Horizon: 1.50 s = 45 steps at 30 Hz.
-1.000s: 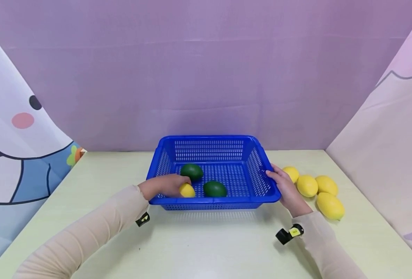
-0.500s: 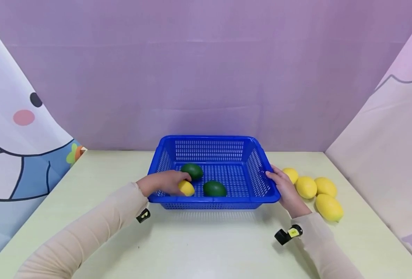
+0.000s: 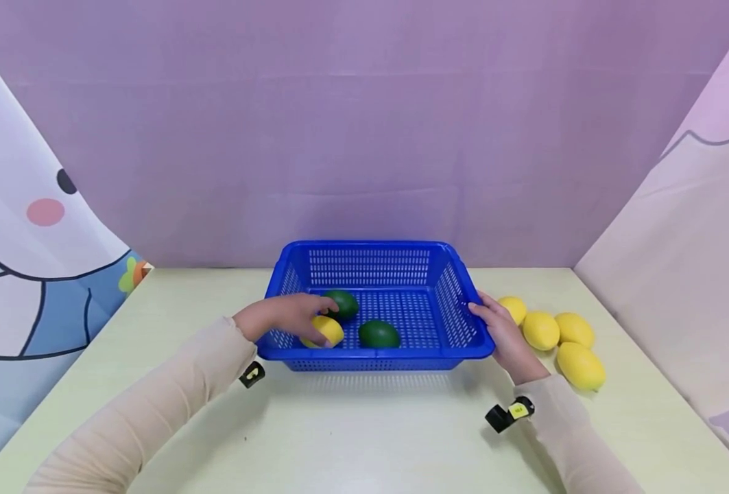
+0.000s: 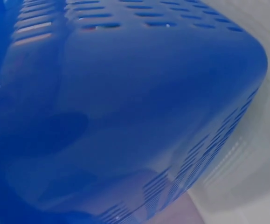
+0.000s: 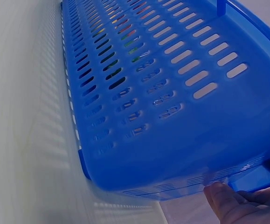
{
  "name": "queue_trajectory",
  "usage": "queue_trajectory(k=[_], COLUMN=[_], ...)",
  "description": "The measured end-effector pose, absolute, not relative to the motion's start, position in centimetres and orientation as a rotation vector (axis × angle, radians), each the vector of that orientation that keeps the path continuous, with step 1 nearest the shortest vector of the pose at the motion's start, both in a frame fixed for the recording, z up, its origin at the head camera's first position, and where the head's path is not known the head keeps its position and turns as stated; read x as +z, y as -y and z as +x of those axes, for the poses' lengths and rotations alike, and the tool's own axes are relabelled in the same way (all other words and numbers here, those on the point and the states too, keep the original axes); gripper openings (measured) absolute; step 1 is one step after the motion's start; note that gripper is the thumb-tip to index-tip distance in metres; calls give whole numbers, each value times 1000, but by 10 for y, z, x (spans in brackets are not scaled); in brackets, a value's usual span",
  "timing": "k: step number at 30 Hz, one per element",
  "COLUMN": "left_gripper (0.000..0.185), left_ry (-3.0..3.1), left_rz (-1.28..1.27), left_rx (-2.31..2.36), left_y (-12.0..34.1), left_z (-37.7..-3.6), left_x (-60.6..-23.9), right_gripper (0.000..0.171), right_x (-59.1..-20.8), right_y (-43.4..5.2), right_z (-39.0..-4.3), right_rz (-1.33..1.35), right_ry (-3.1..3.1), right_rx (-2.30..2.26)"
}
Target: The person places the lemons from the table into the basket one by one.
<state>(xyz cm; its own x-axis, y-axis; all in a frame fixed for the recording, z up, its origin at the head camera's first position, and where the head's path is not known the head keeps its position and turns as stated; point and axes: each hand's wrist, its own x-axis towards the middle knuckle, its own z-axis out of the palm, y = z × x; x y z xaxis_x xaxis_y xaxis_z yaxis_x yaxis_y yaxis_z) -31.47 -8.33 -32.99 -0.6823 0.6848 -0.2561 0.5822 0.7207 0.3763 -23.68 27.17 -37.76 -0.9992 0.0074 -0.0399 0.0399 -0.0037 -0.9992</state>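
The pale green table (image 3: 364,439) fills the near view, matte and smooth, with both beige sleeves crossing it and a small black-and-yellow tag at each wrist. Past them a blue slotted basket (image 3: 373,255) sits flat on the table, casting a soft shadow on its near side. The left hand (image 3: 284,317) reaches over the basket's left rim, its grip closed round a lemon (image 3: 326,331) in the near-left corner; whether the lemon rests on the basket floor or is just clear of it I cannot tell. Just beyond it lies one avocado (image 3: 343,304), and a second avocado (image 3: 379,334) lies near the front wall to the right of the lemon. The right hand (image 3: 501,333) holds the basket's right rim, thumb over the edge and fingers against the outer wall; the right wrist view shows a fingertip (image 5: 228,200) under the rim. Right of that hand four more lemons (image 3: 558,339) lie on the table in a loose cluster, touching or nearly so. Behind the table hangs a lilac cloth backdrop (image 3: 364,123), faintly creased. On the left a cartoon-print sheet (image 3: 25,261) slants down to the table, and on the right a pale pink one (image 3: 685,240) does the same.
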Motion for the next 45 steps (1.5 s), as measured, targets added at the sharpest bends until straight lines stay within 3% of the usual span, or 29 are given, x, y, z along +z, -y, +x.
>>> queue_trajectory(k=[26,45], left_gripper=[60,62], left_ry=[-2741,-2830], left_rz=[1075,649], left_rx=[662,1202], left_y=[119,159], left_z=[-328,-348], left_x=[-304,-333], right_gripper=[56,56], right_x=[-377,-378], right_y=[-271,-271], right_z=[-238,-238], right_rz=[73,100], right_ry=[-2215,-2202], right_rx=[-2200,-2210])
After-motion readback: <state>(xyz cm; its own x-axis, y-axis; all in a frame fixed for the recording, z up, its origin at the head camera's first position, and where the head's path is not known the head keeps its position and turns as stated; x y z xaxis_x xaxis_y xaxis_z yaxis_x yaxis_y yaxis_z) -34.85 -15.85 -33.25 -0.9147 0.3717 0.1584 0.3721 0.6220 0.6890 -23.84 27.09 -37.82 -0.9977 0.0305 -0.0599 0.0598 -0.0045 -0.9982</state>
